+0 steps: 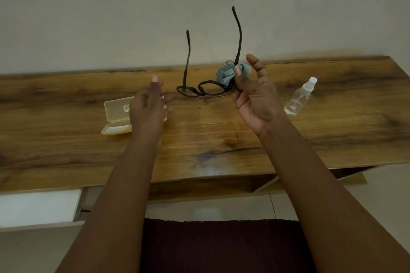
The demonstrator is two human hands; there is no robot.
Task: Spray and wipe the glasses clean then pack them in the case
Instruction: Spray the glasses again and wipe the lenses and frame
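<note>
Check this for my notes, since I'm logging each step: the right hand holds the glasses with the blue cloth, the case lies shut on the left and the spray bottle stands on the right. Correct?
One detail is off. The head view shows the case lying open, its lid tipped back, not shut. The rest holds: the right hand holds the glasses with the blue cloth, and the spray bottle stands on the right.

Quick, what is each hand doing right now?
Left hand: open, holding nothing, above the table near the case.
Right hand: pinching the glasses and the cloth together.
</note>
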